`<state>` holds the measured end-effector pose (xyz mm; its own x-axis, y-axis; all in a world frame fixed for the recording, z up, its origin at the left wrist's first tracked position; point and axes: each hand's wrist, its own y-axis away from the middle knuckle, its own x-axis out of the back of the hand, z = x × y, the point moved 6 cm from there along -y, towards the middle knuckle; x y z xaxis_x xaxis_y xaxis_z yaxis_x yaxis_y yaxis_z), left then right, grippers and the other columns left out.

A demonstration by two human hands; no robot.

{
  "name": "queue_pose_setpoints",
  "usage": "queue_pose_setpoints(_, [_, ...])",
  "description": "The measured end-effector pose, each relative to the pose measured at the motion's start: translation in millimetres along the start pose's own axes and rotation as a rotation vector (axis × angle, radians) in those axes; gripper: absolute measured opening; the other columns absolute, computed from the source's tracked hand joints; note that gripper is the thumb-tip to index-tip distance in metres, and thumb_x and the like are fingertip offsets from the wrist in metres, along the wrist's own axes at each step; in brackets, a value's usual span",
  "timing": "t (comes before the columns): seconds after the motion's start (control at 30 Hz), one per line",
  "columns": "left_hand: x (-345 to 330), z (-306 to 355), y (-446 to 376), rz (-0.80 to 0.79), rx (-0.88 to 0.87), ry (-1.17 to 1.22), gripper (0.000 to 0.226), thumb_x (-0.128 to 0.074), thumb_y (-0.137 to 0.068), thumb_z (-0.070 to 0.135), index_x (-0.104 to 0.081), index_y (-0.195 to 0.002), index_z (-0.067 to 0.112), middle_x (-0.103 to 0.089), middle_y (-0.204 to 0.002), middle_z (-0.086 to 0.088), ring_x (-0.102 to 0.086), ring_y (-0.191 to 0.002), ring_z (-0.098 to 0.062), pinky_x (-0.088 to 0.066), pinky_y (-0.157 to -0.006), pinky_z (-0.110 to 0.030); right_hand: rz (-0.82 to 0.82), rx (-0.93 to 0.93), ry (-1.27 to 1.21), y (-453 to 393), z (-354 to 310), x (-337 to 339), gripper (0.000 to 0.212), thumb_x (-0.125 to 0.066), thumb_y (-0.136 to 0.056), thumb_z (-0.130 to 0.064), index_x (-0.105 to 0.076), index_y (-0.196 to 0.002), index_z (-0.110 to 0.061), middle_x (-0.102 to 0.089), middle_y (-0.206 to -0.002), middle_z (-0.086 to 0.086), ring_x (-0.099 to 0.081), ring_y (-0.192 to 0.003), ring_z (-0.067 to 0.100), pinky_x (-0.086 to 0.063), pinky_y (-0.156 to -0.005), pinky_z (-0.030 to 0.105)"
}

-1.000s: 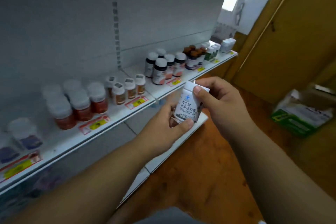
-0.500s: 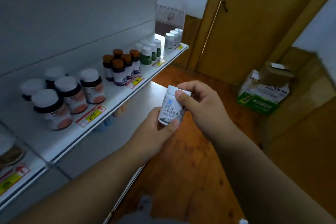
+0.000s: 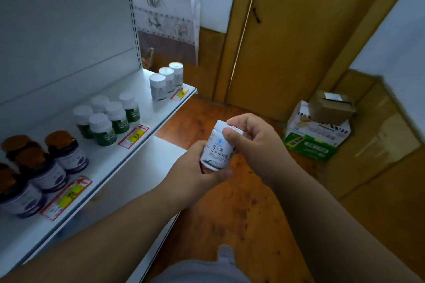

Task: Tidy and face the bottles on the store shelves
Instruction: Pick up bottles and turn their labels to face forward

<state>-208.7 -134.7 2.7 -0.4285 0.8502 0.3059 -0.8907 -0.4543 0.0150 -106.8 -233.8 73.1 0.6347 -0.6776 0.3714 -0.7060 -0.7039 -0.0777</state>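
White plastic bottle (image 3: 218,149) sits out in front of the shelf (image 3: 147,135), base cupped in the left hand (image 3: 195,174) and cap pinched under the right hand (image 3: 250,138) fingertips, probably light, rigid, a bit slick, so gripping the label band seems safest.

Both hands curl together before the body, left hand (image 3: 195,167) below right hand (image 3: 255,138).

bottles (image 3: 108,122) stand in groups on the shelf (image 3: 142,135) at left. boxes (image 3: 319,131) sit stacked on the floor (image 3: 230,209), right of it.
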Motion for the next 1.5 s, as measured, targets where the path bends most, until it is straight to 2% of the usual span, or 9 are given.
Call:
queue_pose_setpoints(0.23, [17.6,-0.3,-114.1,0.332,0.12,0.003,0.054,-0.085,-0.067,0.043,-0.054,-0.111,0.042,-0.067,-0.099,0.017,-0.065,-0.091,-0.002,-0.051,-0.07,-0.018,-0.295,0.078,0.048,-164.0,10.1,7.4,0.015,-0.066,-0.09,-0.027,-0.063,-0.1,-0.017,-0.07,-0.095,0.001,-0.068,-0.091,0.017,-0.06,-0.071,0.031])
queue_pose_setpoints(0.37, [46.3,-4.6,-150.2,0.49,0.218,-0.008,0.056,-0.085,-0.068,0.039,-0.049,-0.11,0.043,-0.064,-0.099,0.024,-0.06,-0.087,0.011,-0.046,-0.065,-0.01,-0.461,0.174,0.063,-233.0,0.1,-17.3,0.014,-0.067,-0.089,-0.031,-0.063,-0.097,-0.021,-0.07,-0.095,-0.003,-0.069,-0.088,0.013,-0.061,-0.076,0.036])
queue_pose_setpoints(0.5, [84.6,-16.9,-177.1,0.685,0.279,-0.15,0.065,-0.079,-0.073,0.047,-0.039,-0.124,0.038,-0.053,-0.116,0.02,-0.055,-0.099,-0.001,-0.044,-0.075,-0.014,-0.52,0.266,0.055,-291.3,-13.2,-49.8,0.012,-0.065,-0.089,-0.031,-0.062,-0.098,-0.022,-0.068,-0.096,-0.005,-0.068,-0.088,0.008,-0.059,-0.07,0.024])
queue_pose_setpoints(0.6, [115.7,-23.2,-194.9,0.867,0.263,-0.433,0.051,-0.069,-0.081,0.048,-0.046,-0.123,0.028,-0.051,-0.114,0.012,-0.052,-0.103,-0.009,-0.044,-0.083,-0.025,-0.484,0.291,0.057,-334.9,-26.9,-67.7,0.014,-0.065,-0.087,-0.033,-0.061,-0.099,-0.027,-0.068,-0.095,-0.007,-0.067,-0.084,0.009,-0.056,-0.064,0.021])
queue_pose_setpoints(0.77, [133.6,-18.9,-235.3,0.822,0.275,-0.915,0.043,-0.063,-0.086,0.043,-0.058,-0.122,0.021,-0.056,-0.125,0.001,-0.05,-0.111,-0.018,-0.042,-0.095,-0.032,-0.504,0.429,0.173,-394.5,-48.0,-105.1,0.023,-0.068,-0.083,-0.031,-0.061,-0.104,-0.031,-0.064,-0.097,-0.012,-0.061,-0.087,0.008,-0.049,-0.069,0.025])
queue_pose_setpoints(0.87, [135.6,-28.0,-255.1,0.777,0.322,-1.064,0.043,-0.067,-0.08,0.04,-0.064,-0.115,0.014,-0.062,-0.117,-0.004,-0.057,-0.105,-0.024,-0.047,-0.092,-0.035,-0.588,0.555,0.302,-424.1,-53.2,-141.5,0.031,-0.069,-0.08,-0.029,-0.059,-0.109,-0.029,-0.062,-0.1,-0.009,-0.057,-0.09,0.013,-0.045,-0.075,0.027])
queue_pose_setpoints(1.03, [136.9,-44.5,-268.6,0.86,0.426,-1.096,0.034,-0.062,-0.079,0.028,-0.063,-0.11,0.013,-0.064,-0.103,-0.007,-0.059,-0.092,-0.026,-0.05,-0.083,-0.037,-0.868,0.772,0.471,-446.5,-48.3,-212.0,0.045,-0.068,-0.078,-0.028,-0.058,-0.122,-0.031,-0.063,-0.115,-0.001,-0.058,-0.091,0.017,-0.042,-0.073,0.023])
queue_pose_setpoints(1.23, [135.2,-53.0,-272.8,0.861,0.492,-1.126,0.042,-0.061,-0.075,0.026,-0.065,-0.114,0.014,-0.065,-0.103,-0.006,-0.059,-0.089,-0.025,-0.049,-0.08,-0.036,-1.166,0.821,0.7,-442.7,-11.6,-263.1,0.046,-0.07,-0.076,-0.033,-0.062,-0.121,-0.03,-0.064,-0.118,-0.003,-0.061,-0.096,0.019,-0.046,-0.078,0.024])
queue_pose_setpoints(1.5, [134.3,-50.8,-269.6,0.91,0.507,-1.044,0.045,-0.054,-0.075,0.024,-0.064,-0.118,0.013,-0.065,-0.11,-0.005,-0.058,-0.094,-0.024,-0.051,-0.081,-0.036,-1.314,0.86,0.653,-436.3,-3.7,-269.1,0.035,-0.07,-0.082,-0.037,-0.063,-0.116,-0.031,-0.06,-0.112,-0.002,-0.058,-0.092,0.014,-0.042,-0.075,0.024])
